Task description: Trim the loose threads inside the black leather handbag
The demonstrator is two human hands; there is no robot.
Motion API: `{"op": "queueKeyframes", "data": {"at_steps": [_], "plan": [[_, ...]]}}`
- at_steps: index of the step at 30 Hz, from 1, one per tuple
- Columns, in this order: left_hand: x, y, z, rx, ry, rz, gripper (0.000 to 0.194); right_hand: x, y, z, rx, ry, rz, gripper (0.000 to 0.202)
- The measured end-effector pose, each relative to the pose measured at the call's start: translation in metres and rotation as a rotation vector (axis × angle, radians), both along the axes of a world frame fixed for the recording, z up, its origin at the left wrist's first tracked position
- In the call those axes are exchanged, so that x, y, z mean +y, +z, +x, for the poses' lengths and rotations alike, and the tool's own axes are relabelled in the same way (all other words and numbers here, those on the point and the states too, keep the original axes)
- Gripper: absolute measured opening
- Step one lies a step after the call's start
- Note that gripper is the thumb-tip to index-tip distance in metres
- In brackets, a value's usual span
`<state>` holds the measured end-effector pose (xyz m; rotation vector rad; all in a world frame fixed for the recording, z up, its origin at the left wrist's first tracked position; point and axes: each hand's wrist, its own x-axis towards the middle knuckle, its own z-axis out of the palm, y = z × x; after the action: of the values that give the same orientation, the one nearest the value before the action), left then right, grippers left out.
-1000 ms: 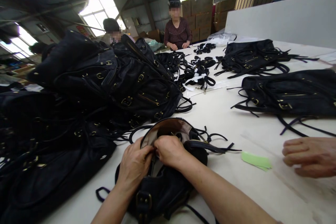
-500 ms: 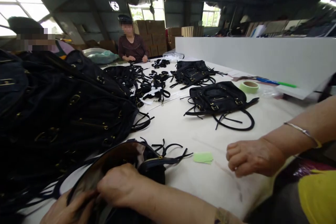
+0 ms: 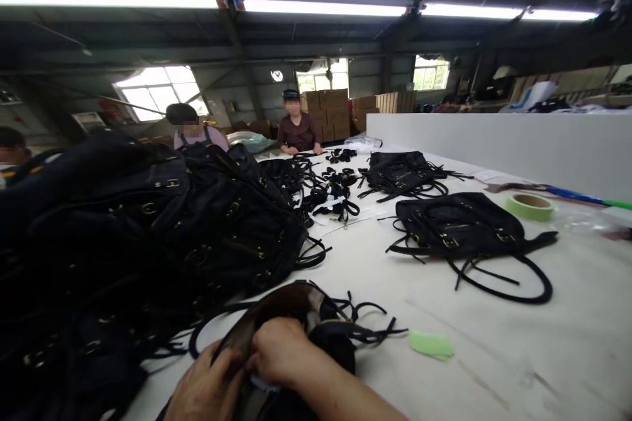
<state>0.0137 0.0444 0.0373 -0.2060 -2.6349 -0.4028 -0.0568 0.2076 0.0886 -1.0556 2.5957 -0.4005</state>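
A black handbag (image 3: 340, 348) lies open at the table's front edge, its brown lining and a strip of zip showing. My left hand (image 3: 210, 378) is closed over the near left rim of this bag, thumb and fingers on either side of the edge. Inside the opening, my right hand (image 3: 281, 348) is bent into a closed grip near the left fingers. What its fingertips hold is hidden by the hand. Thin black straps stick out on the bag's far side, close to some light green paper slips (image 3: 431, 345).
A high heap of black bags (image 3: 197, 230) fills the left side. Two bags (image 3: 459, 227) lie right of centre on the white table (image 3: 375, 276), with green tape (image 3: 529, 206) nearby. Bundled straps (image 3: 330, 194) lie mid-table. A person (image 3: 299, 131) sits at the far end; others are left.
The view has tilted up and turned left, so things sit lower and further right. Another person's hand with a bracelet, at right before, is out of view. Both my hands remain at the bag.
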Motion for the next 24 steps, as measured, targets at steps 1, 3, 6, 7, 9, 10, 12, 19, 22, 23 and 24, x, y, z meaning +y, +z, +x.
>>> {"op": "queueKeyframes", "data": {"at_steps": [1,3,6,7,9,10,12,19,22,23,24], "plan": [[0.003,0.003,0.002,-0.056,0.020,0.022,0.013,0.001,-0.002,0.001,0.004,-0.006,-0.011,0.031],[0.008,0.010,0.007,-0.170,0.048,0.081,0.015,0.005,-0.007,0.003,0.010,-0.011,-0.034,0.028],[0.011,0.017,0.009,-0.256,0.072,0.190,0.019,0.009,-0.012,0.003,0.015,-0.001,-0.074,0.025],[0.011,0.018,0.009,-0.268,0.070,0.219,0.020,0.010,-0.014,0.003,0.014,0.007,-0.086,0.024],[0.011,0.020,0.009,-0.279,0.063,0.265,0.022,0.012,-0.015,0.002,0.010,0.025,-0.104,0.023],[0.011,0.020,0.010,-0.281,0.061,0.287,0.022,0.012,-0.015,0.002,0.007,0.033,-0.109,0.022],[0.012,0.020,0.012,-0.276,0.064,0.320,0.023,0.013,-0.016,0.002,0.005,0.044,-0.117,0.020],[0.016,0.018,0.013,-0.251,0.066,0.378,0.022,0.013,-0.018,0.006,0.026,0.027,-0.150,0.014],[0.015,0.015,0.012,-0.254,0.073,0.397,0.021,0.012,-0.020,0.008,0.041,0.016,-0.148,0.013],[0.015,0.014,0.011,-0.255,0.076,0.403,0.020,0.011,-0.021,0.009,0.049,0.014,-0.147,0.013],[0.015,0.013,0.011,-0.255,0.078,0.408,0.020,0.011,-0.022,0.010,0.058,0.014,-0.147,0.013]]}}
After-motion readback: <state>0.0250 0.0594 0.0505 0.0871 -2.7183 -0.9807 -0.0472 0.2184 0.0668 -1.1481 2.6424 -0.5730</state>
